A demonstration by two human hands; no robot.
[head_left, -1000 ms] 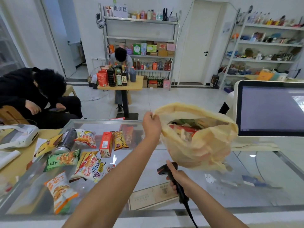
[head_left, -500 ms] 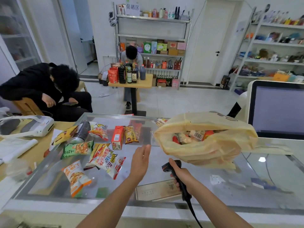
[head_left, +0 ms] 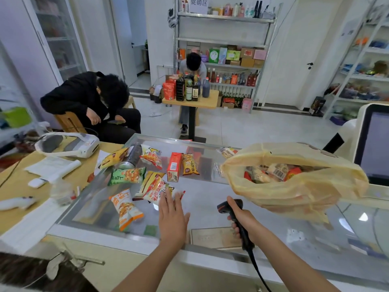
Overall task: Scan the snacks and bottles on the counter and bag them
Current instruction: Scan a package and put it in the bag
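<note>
On my feed the left hand [head_left: 171,213] is hovering flat with its fingers straight and close together, holding nothing. Its fingertips [head_left: 166,193] are overlapping the near edge of a white and red snack packet [head_left: 154,189], and I cannot tell whether they are touching it. The right hand [head_left: 242,218] is gripping the handle of a black handheld barcode scanner [head_left: 228,206] with its fingers wrapped round it. The scanner's head is facing left toward the packets and its cable is trailing off the near edge. Both hands are over the glass surface [head_left: 206,190] of the counter.

The unbagged goods are lying in a loose cluster on the left half of that surface. An orange snack packet [head_left: 124,207] is lying nearest me, with a green snack packet [head_left: 127,175] beyond it. A dark cylindrical can [head_left: 131,158] is lying on its side further back, and a red carton [head_left: 173,166] is sitting just beside a yellow-brown snack packet [head_left: 189,164]. To the right, a translucent yellow plastic bag [head_left: 305,192] is sitting with its mouth gaping open. Several packets are showing inside it, one with a barcode label facing up. Behind the bag a white-framed monitor [head_left: 370,142] is standing at the edge of my view.
</note>
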